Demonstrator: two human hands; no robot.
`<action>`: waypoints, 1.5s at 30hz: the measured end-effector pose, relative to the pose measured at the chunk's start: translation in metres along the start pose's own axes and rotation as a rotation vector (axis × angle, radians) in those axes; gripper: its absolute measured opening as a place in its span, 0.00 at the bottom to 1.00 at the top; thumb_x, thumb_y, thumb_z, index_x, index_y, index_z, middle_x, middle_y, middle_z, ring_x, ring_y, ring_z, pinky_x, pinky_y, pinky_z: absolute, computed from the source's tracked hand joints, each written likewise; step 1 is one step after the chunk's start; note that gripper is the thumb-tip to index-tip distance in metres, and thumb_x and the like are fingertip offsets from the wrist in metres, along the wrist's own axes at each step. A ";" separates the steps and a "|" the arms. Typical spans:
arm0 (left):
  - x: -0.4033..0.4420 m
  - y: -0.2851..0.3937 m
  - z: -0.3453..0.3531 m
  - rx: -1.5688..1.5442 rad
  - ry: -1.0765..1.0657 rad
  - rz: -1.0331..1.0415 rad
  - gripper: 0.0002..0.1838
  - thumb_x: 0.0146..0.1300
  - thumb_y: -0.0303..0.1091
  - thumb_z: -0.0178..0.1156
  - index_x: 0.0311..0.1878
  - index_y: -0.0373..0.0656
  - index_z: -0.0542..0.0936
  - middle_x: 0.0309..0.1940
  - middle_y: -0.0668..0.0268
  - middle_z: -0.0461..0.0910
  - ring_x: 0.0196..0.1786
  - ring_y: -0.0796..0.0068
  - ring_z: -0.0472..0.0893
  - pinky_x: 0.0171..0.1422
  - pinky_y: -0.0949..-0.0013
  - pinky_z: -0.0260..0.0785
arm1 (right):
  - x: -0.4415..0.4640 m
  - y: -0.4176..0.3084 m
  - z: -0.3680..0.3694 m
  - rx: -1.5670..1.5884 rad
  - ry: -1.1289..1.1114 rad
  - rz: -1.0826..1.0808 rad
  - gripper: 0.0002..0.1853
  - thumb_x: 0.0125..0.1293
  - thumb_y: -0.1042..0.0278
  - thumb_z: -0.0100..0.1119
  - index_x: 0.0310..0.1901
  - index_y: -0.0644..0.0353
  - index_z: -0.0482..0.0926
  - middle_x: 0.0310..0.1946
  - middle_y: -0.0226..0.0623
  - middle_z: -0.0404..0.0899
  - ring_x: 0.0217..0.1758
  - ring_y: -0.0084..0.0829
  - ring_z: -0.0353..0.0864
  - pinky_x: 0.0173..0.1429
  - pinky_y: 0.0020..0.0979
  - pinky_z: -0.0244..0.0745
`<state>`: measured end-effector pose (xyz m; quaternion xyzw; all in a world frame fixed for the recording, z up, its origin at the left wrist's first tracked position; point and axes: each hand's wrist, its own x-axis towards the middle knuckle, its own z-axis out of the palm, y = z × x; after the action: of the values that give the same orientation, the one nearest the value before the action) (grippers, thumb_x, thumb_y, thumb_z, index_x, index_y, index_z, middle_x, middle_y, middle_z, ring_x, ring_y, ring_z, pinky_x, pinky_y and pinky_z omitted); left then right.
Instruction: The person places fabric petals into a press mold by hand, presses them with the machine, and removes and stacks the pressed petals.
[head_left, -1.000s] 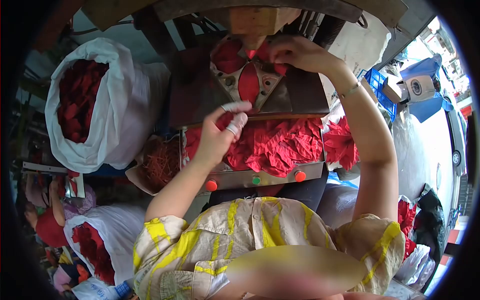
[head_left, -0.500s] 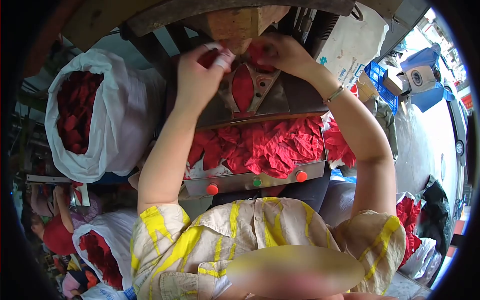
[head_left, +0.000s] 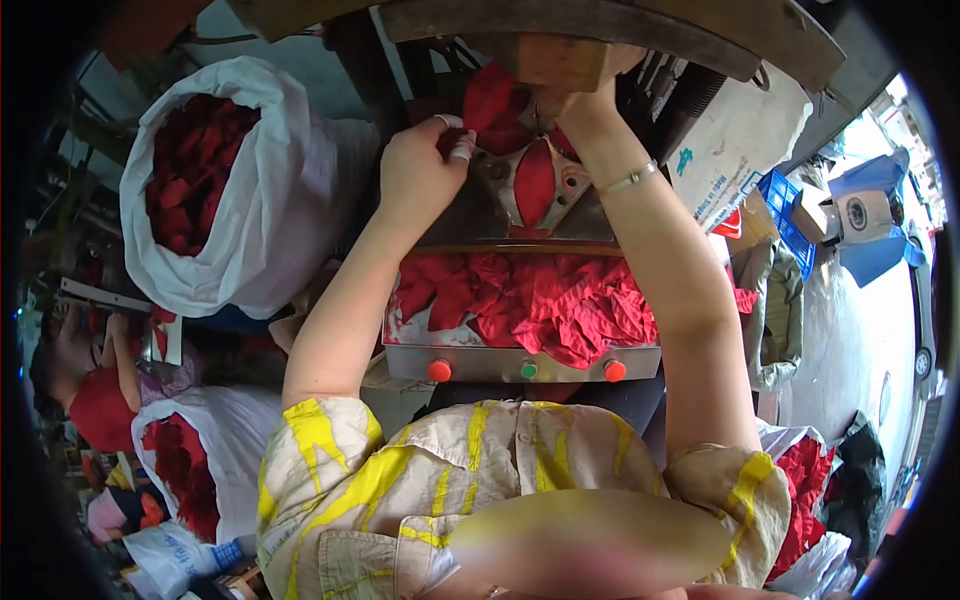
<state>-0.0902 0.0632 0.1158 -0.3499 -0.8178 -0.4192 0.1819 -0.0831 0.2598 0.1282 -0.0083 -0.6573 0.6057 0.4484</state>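
Observation:
My left hand (head_left: 428, 165), with white wrappings on its fingertips, pinches the edge of a red cloth piece (head_left: 492, 105) at the left of the metal die plate (head_left: 560, 205). A leaf-shaped red piece (head_left: 534, 185) lies in the middle of this plate. My right hand (head_left: 598, 95) is raised beside the wooden block (head_left: 555, 65) above the plate; its fingers are mostly hidden, so I cannot tell whether it grips anything. More red cloth shows under that wrist.
A metal tray (head_left: 480, 364) full of red cloth pieces (head_left: 560, 310) has red and green buttons on its front. White sacks (head_left: 290, 190) of red pieces stand at left. A curved metal bar (head_left: 570, 25) crosses overhead. Another person (head_left: 105, 390) sits far left.
My right hand has moved up from the plate to beside the wooden block. My left hand has drawn slightly back, with the red cloth stretching up from it. The view has shifted.

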 end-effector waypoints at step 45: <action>-0.262 -0.050 0.023 -0.124 -0.210 0.150 0.17 0.63 0.30 0.55 0.56 0.42 0.79 0.43 0.59 0.80 0.48 0.54 0.78 0.57 0.51 0.66 | -0.352 0.023 -0.172 -0.714 0.153 0.093 0.02 0.68 0.78 0.50 0.37 0.63 0.69 0.31 0.44 0.70 0.34 0.44 0.72 0.41 0.39 0.67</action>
<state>0.0536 -0.0483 -0.0804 -0.4623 -0.7765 -0.4152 0.1042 0.2183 0.2063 -0.1177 -0.2395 -0.7908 0.3556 0.4369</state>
